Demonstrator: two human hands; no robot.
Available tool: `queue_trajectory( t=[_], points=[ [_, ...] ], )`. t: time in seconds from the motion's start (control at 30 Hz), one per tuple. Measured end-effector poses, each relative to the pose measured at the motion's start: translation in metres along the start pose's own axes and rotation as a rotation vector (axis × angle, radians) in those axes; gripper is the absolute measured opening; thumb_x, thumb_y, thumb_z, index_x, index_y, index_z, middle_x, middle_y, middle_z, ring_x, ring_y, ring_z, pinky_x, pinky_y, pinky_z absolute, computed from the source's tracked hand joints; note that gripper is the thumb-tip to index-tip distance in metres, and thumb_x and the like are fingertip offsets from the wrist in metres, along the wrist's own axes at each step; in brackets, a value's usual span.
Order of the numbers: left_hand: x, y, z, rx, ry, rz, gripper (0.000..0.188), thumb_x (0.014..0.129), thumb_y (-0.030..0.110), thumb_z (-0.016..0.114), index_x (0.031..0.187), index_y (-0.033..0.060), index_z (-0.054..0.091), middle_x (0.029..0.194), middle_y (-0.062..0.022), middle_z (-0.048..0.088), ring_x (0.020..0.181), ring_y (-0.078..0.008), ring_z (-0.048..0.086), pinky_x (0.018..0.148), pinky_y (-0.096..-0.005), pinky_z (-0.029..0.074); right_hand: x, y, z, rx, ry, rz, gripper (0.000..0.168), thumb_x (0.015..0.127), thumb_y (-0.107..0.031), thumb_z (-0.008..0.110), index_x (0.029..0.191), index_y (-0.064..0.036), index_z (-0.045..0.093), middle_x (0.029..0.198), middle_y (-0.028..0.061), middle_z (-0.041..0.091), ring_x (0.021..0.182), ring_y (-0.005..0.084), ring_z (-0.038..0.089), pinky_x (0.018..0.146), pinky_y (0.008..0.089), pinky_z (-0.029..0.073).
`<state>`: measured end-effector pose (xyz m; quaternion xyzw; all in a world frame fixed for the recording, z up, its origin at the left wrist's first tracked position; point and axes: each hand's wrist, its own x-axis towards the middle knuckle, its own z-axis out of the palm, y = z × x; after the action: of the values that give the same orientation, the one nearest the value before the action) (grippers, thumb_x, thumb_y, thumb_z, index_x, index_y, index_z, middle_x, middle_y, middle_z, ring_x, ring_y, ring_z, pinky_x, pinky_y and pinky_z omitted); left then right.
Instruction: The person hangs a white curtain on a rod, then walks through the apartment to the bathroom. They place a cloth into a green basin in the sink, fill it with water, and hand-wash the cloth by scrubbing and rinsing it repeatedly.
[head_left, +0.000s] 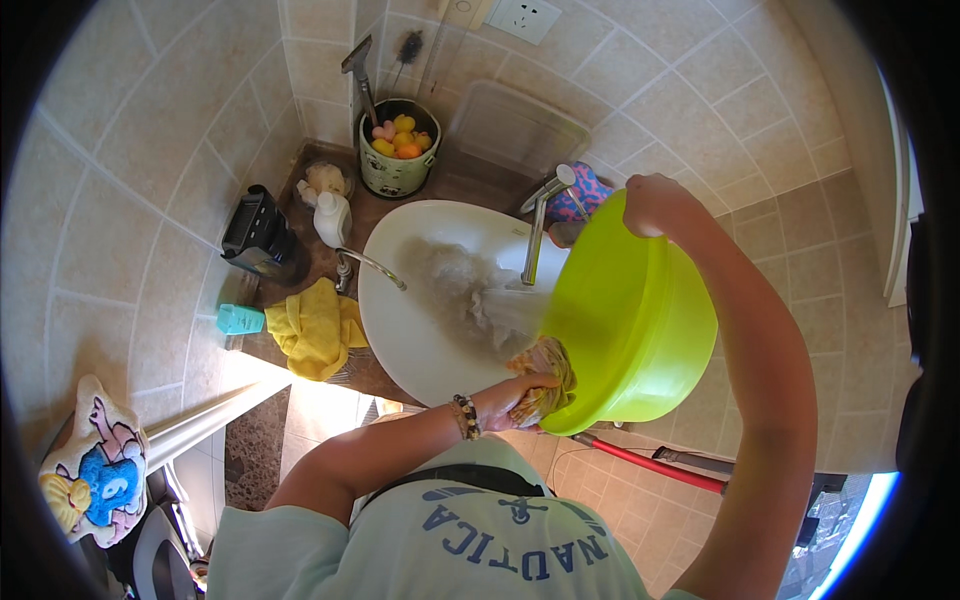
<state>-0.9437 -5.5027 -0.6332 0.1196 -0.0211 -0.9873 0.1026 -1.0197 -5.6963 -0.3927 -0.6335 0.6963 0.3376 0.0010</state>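
A lime-green plastic basin (660, 322) is tilted over the white oval washbasin (390, 360). Greyish water (480, 300) pours from it and churns in the bowl. My right hand (654, 206) grips the far rim of the green basin. At its near rim, my left hand (521, 397) clutches a bunched, patterned cloth (551, 375) in yellowish and brown tones. Part of that hand sits under the basin's edge, and the fingers there are partly hidden. A chrome faucet (534, 240) stands between the washbasin's back edge and the green basin.
On the brown counter are a yellow cloth (311, 330), a white bottle (331, 219), a black appliance-like container (259, 229) and a thin curved spout (371, 262). Behind stands a bucket (397, 165) with toy ducks and a scraper. A red pole (652, 466) leans low at right.
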Motion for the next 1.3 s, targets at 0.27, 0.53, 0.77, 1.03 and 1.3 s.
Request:
queue_trajectory(
  t=[0.27, 0.53, 0.77, 1.03, 1.3],
  points=[
    [-0.003, 0.000, 0.005, -0.078, -0.033, 0.018, 0.036, 0.086, 0.029, 0.049, 0.116, 0.0087, 0.049, 0.108, -0.0067, 0.059, 0.094, -0.0162, 0.059, 0.084, -0.0389, 0.045, 0.029, -0.006, 0.009, -0.114, 0.036, -0.042, 0.031, 0.071, -0.011, 0.055, 0.100, -0.006, 0.061, 0.107, 0.0145, 0.059, 0.099, 0.0302, 0.057, 0.080, 0.0376, 0.048],
    [0.000, -0.005, 0.000, -0.113, -0.057, 0.003, 0.037, 0.087, 0.029, 0.048, 0.117, 0.0074, 0.048, 0.109, -0.0076, 0.058, 0.095, -0.0174, 0.058, 0.083, -0.0361, 0.046, 0.032, 0.005, 0.015, -0.110, 0.002, -0.039, 0.032, 0.071, -0.012, 0.053, 0.101, -0.004, 0.060, 0.105, 0.0153, 0.059, 0.097, 0.0309, 0.057, 0.079, 0.0389, 0.048],
    [-0.010, -0.003, 0.005, -0.071, 0.049, -0.005, 0.040, 0.087, 0.031, 0.048, 0.118, 0.0062, 0.047, 0.109, -0.0080, 0.058, 0.098, -0.0180, 0.057, 0.084, -0.0352, 0.046, 0.011, 0.021, 0.007, -0.026, -0.056, -0.026, 0.028, 0.071, -0.006, 0.049, 0.097, 0.000, 0.060, 0.097, 0.0174, 0.061, 0.082, 0.0293, 0.062, 0.066, 0.0390, 0.050],
    [-0.066, 0.002, 0.022, -0.086, 0.119, 0.218, 0.040, 0.086, 0.031, 0.050, 0.120, 0.0100, 0.045, 0.114, -0.0056, 0.054, 0.100, -0.0171, 0.055, 0.085, -0.0364, 0.046, 0.000, 0.101, 0.053, 0.295, -0.223, 0.015, 0.021, 0.071, -0.004, 0.049, 0.088, 0.005, 0.057, 0.068, 0.0172, 0.060, 0.051, 0.0228, 0.058, 0.039, 0.0332, 0.045],
    [-0.106, 0.035, 0.023, 0.098, 0.378, 0.443, 0.037, 0.083, 0.019, 0.055, 0.116, 0.0067, 0.046, 0.105, -0.0051, 0.056, 0.094, -0.0159, 0.056, 0.088, -0.0340, 0.044, -0.028, 0.157, 0.199, 1.292, -0.373, 0.073, 0.043, 0.065, 0.001, 0.050, 0.109, 0.000, 0.046, 0.067, 0.0111, 0.056, 0.040, 0.0184, 0.052, 0.028, 0.0285, 0.036]
  ],
)
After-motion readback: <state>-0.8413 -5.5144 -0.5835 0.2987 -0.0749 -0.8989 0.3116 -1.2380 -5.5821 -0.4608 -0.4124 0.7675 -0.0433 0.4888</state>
